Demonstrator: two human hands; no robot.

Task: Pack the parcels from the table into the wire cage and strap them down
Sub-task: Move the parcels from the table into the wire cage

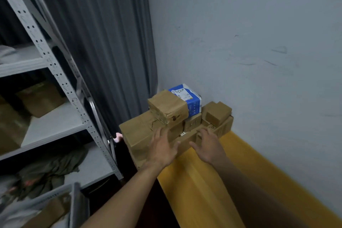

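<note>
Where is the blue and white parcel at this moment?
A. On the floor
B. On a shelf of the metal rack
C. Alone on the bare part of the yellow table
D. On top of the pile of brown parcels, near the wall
D: the blue and white parcel sits at the top of the pile, on the brown parcels, at the far end of the yellow table close to the wall.
</note>
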